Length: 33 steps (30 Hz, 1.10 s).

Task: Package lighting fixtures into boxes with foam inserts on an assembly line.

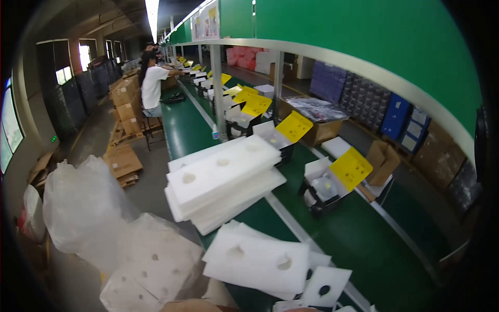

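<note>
Neither of my hands shows. A skin-toned sliver at the lower edge may be part of my arm, but I cannot make out fingers. Closest to it, a few white foam sheets (260, 264) with round cutouts lie fanned on the green bench. A smaller white foam piece (337, 283) with one hole sits at their right. Behind them rises a taller stack of thick white foam sheets (223, 184), slightly askew, with holes along its top. To the left bulges a translucent plastic bag (150, 268) with holed white sheets inside.
Open boxes with yellow lids (352, 169) line the green conveyor (358, 239) on the right. A larger clear bag (86, 205) stands at left, before cardboard cartons (125, 158). A white bottle (215, 131) stands beyond the stack. Farther off, a person (152, 86) works.
</note>
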Available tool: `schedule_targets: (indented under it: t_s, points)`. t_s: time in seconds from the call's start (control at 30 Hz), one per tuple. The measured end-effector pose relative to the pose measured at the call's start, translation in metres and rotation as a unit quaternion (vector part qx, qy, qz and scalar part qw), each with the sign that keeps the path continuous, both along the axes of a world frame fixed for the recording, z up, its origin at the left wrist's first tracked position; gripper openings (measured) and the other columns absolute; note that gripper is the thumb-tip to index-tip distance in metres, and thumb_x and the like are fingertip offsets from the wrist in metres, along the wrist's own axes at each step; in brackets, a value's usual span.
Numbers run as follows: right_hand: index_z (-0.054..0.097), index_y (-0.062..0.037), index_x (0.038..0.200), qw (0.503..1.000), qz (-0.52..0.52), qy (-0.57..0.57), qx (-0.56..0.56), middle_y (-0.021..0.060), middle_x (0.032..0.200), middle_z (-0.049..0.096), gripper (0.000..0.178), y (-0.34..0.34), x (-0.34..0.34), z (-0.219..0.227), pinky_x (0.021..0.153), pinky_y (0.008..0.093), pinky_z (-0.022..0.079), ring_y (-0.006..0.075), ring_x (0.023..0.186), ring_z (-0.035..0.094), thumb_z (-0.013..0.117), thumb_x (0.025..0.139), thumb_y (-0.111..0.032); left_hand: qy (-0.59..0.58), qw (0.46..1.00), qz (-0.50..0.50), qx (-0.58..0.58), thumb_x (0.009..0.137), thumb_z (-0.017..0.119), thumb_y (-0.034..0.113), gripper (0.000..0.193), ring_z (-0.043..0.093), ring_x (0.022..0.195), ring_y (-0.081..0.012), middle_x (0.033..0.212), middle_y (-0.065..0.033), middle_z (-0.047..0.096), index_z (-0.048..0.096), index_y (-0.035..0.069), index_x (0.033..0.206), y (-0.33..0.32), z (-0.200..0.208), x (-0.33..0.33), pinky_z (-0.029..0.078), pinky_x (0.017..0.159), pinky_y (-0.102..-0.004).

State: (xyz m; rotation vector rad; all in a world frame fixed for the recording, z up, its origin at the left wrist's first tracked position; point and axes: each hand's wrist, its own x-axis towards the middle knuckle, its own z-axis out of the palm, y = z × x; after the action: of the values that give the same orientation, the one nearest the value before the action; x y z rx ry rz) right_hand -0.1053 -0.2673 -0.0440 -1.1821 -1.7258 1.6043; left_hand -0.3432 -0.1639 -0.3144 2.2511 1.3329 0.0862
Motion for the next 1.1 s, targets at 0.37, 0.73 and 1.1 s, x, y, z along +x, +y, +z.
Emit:
schedule_targets:
  t_s: [0.37,0.73,1.1]
  points:
    - [0.047,-0.0028,0.116,0.997,-0.001,0.083,-0.011,0.0077,0.11,0.046,0.029,0.007,0.012,0.006,0.088,0.0253,0.032,0.0163,0.104,0.043,0.046,0.087,-0.007,-0.056,0.991,0.048,0.109,0.073,0.051,0.021,0.022,0.056,0.081,-0.0326,0.083,-0.0179,0.059,0.059,0.005,0.087,0.004,0.031,0.019,0.044,0.071,-0.0386]
    - [0.055,-0.0016,0.1,0.97,-0.028,-0.136,0.2,0.0152,0.093,0.057,0.028,0.006,-0.064,0.036,0.075,0.0318,0.045,0.0284,0.087,0.057,0.058,0.072,-0.004,-0.07,0.993,0.011,0.093,0.074,0.052,0.02,0.021,0.056,0.083,-0.0316,0.084,-0.0181,0.058,0.058,0.004,0.085,-0.169,0.054,-0.032,0.043,0.071,-0.0382]
    - [0.042,0.001,0.118,0.955,-0.082,-0.139,0.25,0.0219,0.104,0.048,0.04,0.133,-0.09,-0.031,0.08,0.0348,0.043,0.0281,0.097,0.051,0.052,0.084,-0.018,-0.425,0.892,-0.12,-0.094,0.086,0.048,0.019,0.032,0.051,0.098,-0.0296,0.106,-0.0161,0.051,0.047,0.001,0.113,-0.135,0.326,-0.118,0.039,0.085,-0.034]
